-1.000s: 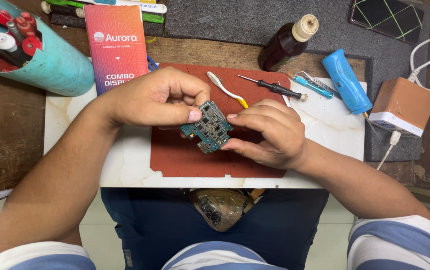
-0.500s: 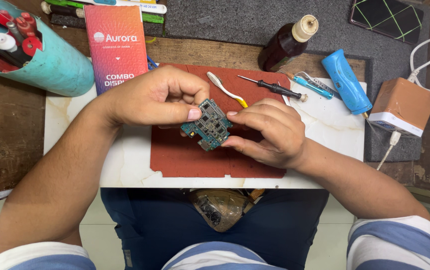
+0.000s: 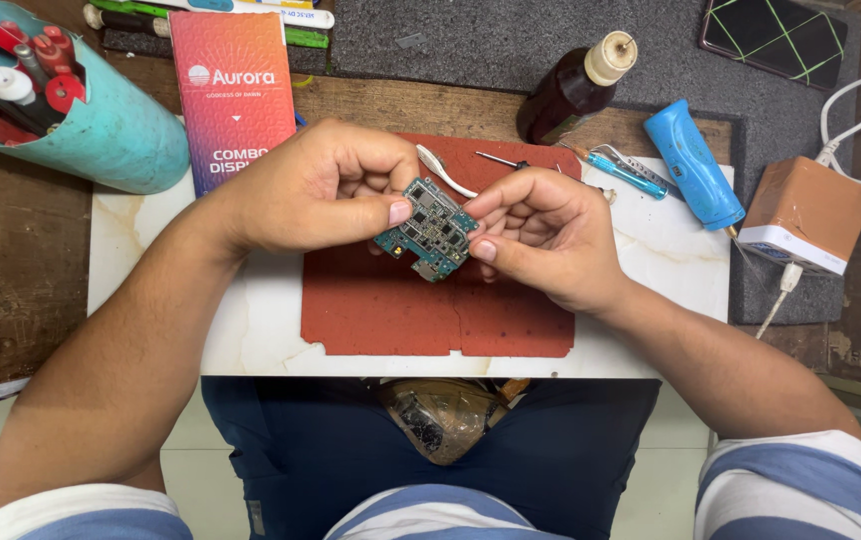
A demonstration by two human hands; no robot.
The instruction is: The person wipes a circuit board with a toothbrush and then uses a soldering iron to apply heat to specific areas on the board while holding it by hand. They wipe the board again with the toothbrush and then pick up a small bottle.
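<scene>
wooden bench (image 3: 11, 290) | marble slab (image 3: 671, 260) | pale floor (image 3: 681, 450)

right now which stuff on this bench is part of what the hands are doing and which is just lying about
In use:
- circuit board, pinched between left hand and right hand
- red mat beneath them

Lying about:
- blue-handled tool
- brown bottle
- small screwdriver
- teal tool holder
- orange box

Bright, even overhead light, soft shadows, sharp focus throughout.
</scene>
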